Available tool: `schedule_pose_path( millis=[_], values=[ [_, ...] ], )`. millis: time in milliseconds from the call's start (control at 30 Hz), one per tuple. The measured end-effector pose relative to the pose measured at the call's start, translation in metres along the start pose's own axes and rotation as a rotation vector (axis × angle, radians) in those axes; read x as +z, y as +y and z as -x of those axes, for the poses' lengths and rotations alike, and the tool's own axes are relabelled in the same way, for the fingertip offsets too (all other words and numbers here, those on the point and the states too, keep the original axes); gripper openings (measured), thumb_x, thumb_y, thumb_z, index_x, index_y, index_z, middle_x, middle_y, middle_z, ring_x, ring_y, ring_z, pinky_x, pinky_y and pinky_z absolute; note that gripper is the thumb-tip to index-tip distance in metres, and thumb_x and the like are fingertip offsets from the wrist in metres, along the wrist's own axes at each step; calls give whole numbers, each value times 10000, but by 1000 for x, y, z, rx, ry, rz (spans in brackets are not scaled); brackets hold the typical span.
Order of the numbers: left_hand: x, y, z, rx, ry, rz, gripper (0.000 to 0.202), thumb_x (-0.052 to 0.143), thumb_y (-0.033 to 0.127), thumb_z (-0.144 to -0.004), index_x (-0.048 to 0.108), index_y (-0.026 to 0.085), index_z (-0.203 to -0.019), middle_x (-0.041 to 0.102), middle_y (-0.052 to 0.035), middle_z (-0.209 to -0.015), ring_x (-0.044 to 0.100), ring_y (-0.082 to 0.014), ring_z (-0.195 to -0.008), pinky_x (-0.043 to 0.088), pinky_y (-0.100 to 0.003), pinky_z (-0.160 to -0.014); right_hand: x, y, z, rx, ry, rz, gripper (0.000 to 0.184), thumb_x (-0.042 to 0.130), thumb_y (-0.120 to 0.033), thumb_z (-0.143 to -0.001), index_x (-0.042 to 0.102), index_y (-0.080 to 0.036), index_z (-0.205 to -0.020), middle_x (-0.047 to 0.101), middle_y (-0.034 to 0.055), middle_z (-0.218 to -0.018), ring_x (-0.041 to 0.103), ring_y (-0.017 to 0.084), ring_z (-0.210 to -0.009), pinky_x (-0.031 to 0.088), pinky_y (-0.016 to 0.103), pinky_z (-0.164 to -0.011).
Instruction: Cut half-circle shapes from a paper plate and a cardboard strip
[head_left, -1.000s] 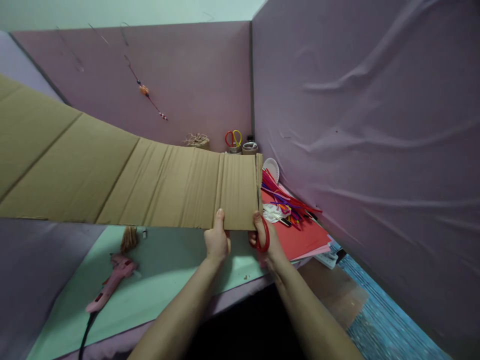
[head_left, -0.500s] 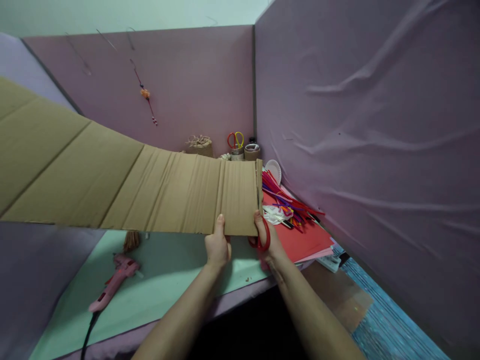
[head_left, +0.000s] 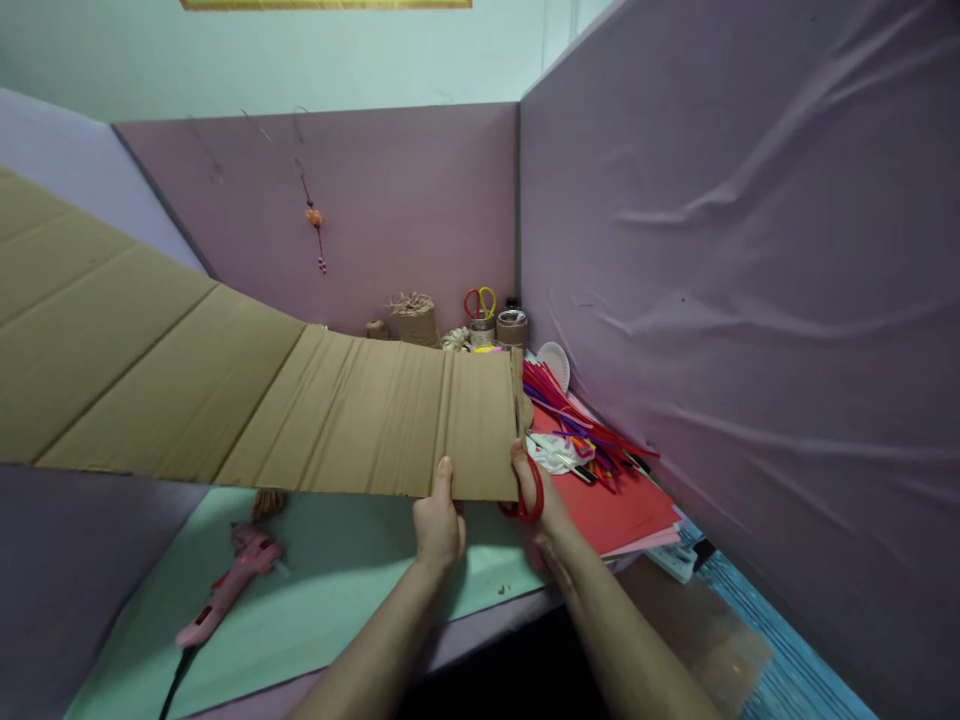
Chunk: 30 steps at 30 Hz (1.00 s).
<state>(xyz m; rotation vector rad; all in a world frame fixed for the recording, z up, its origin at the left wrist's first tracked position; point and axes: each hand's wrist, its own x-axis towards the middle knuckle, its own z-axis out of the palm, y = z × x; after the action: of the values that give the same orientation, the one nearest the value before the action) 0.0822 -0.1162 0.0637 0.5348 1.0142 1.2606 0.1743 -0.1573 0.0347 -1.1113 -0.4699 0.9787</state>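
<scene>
A long brown corrugated cardboard sheet (head_left: 247,390) stretches from the far left to the middle, held up above the table. My left hand (head_left: 438,525) pinches its lower edge near the right end, thumb on the front face. My right hand (head_left: 534,495) is closed in the handles of red scissors (head_left: 527,490), whose blades run up along the sheet's right edge, where a narrow strip is parting from the sheet.
A pink glue gun (head_left: 225,585) lies on the pale green table top (head_left: 330,600). Red paper (head_left: 615,505) with coloured pipe cleaners (head_left: 577,425) lies on the right. Twine spools (head_left: 415,318), a cup with scissors (head_left: 480,315) and tape (head_left: 512,327) stand at the back. Purple cloth walls enclose the desk.
The view has tilted up a little, so everything sits lower in the frame. Both hands keep the same hold on the cardboard and the scissors.
</scene>
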Motion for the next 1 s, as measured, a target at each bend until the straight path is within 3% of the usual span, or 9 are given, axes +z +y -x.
schedule_pose_path(
  millis=[333,533,700,867,1000],
  values=[
    [0,0,1,2,-10,1,134,649,178,-840,699,56,-818,725,-147,-941,687,-161,-824,529,-347,-895,-2,-1,0,31,-1,16,733,486,-818,-699,635,-172,-1012,636,30,-580,578,171,-466,300,203,-329],
    [-6,-7,-6,31,-41,41,128,675,197,-825,705,88,-885,725,-133,-962,686,-165,-883,513,-353,-924,2,-3,2,26,11,1,730,495,-819,-687,648,-184,-1012,622,25,-539,573,177,-446,292,204,-314],
    [-7,-7,-7,34,-48,63,127,661,196,-836,703,94,-897,720,-130,-983,683,-168,-903,502,-359,-939,3,-2,2,41,-13,-10,689,484,-796,-725,642,-197,-1026,663,36,-591,605,181,-470,361,215,-330],
    [-6,-2,2,7,-4,-5,113,670,176,-823,702,69,-840,727,-142,-934,681,-175,-894,518,-335,-904,-1,-4,-6,9,-52,-105,616,560,-711,-755,647,-183,-1062,739,81,-805,709,252,-737,554,317,-542],
    [-6,-3,3,-7,-11,10,128,640,182,-848,698,71,-825,723,-137,-965,682,-156,-845,529,-325,-877,-1,-7,-9,-1,-63,-146,624,580,-696,-750,643,-178,-1092,747,92,-884,713,279,-849,581,379,-671]
  ],
)
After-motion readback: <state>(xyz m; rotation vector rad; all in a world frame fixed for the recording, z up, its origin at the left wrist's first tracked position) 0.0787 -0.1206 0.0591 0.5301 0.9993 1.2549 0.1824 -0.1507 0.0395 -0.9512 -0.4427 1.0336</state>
